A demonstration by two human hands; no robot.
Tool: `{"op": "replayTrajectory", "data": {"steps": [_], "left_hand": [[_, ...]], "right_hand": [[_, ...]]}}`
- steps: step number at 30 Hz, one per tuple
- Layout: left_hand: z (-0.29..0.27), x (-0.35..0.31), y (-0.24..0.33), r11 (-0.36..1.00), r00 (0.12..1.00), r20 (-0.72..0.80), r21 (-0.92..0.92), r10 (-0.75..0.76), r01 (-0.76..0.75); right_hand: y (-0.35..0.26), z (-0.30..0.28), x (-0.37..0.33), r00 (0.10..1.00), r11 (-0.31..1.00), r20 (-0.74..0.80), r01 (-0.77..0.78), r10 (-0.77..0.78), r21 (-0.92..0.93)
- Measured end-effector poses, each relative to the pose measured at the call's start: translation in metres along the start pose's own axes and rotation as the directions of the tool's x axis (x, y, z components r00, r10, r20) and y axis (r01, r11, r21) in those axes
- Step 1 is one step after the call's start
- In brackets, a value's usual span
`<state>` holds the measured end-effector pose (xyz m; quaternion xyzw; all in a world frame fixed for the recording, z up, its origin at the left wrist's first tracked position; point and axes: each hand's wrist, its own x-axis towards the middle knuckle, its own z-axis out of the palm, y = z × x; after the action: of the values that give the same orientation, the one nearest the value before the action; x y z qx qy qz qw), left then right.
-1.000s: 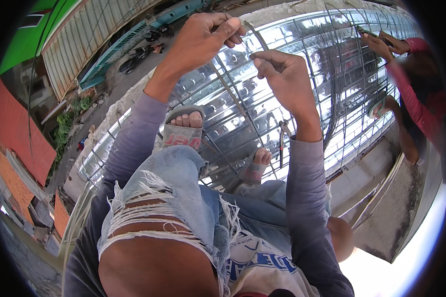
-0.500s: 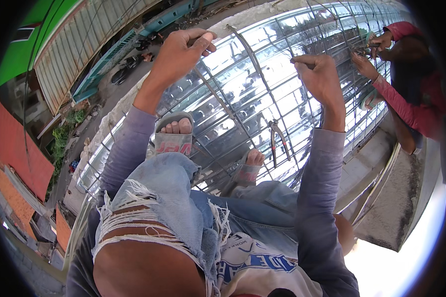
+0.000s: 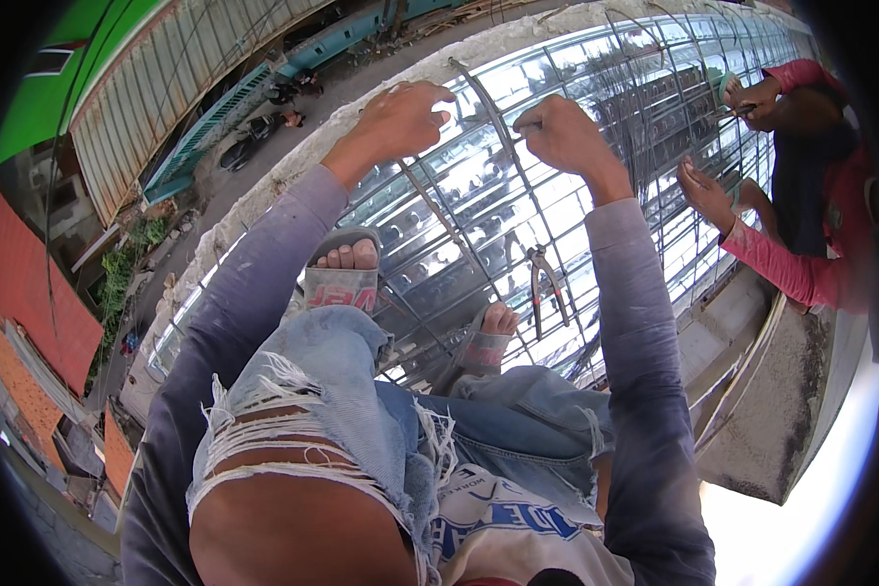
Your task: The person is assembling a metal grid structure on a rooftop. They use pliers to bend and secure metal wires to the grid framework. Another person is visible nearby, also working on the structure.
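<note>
My left hand (image 3: 397,123) is over the far edge of a steel rebar mesh (image 3: 479,278), its fingers curled in toward the thumb. To its right, my right hand (image 3: 563,139) is closed in a pinch beside a thicker dark bar (image 3: 488,103) that crosses the mesh. Whatever either hand grips is too small or hidden to make out. A pair of end-cutting pincers (image 3: 536,278) with reddish handles lies on the mesh, below my right hand and beside my sandalled foot. Shiny ribbed metal decking (image 3: 430,230) shows beneath the bars.
At the right, a co-worker in red sleeves (image 3: 786,269) holds a tool over the mesh. My two sandalled feet (image 3: 347,259) stand on the bars. A rough concrete edge (image 3: 273,181) borders the mesh at the far left, with a street (image 3: 200,210) far below. A concrete ledge (image 3: 781,410) lies right.
My right hand has moved left to the thicker bar, and my left hand has shifted slightly right and down, bringing them closer together. The co-worker's hands have moved apart.
</note>
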<state>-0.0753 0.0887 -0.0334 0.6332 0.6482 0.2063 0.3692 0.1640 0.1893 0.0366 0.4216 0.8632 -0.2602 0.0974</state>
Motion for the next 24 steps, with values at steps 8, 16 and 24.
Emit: {"op": "replayTrajectory", "data": {"steps": [8, 16, 24], "left_hand": [[0.008, 0.018, -0.005, 0.971, 0.983, 0.141, 0.193, 0.118, -0.144], [-0.015, 0.035, 0.028, 0.959, 0.971, 0.234, 0.261, 0.045, -0.107], [-0.017, 0.045, 0.080, 0.953, 0.990, 0.109, 0.279, 0.094, -0.121]], "right_hand": [[0.008, 0.018, 0.006, 0.988, 0.945, 0.083, -0.146, 0.127, 0.293], [-0.003, 0.001, 0.005, 0.996, 0.990, 0.033, -0.083, 0.087, -0.117], [-0.019, -0.022, 0.012, 0.991, 0.991, -0.074, 0.109, -0.115, -0.074]]}}
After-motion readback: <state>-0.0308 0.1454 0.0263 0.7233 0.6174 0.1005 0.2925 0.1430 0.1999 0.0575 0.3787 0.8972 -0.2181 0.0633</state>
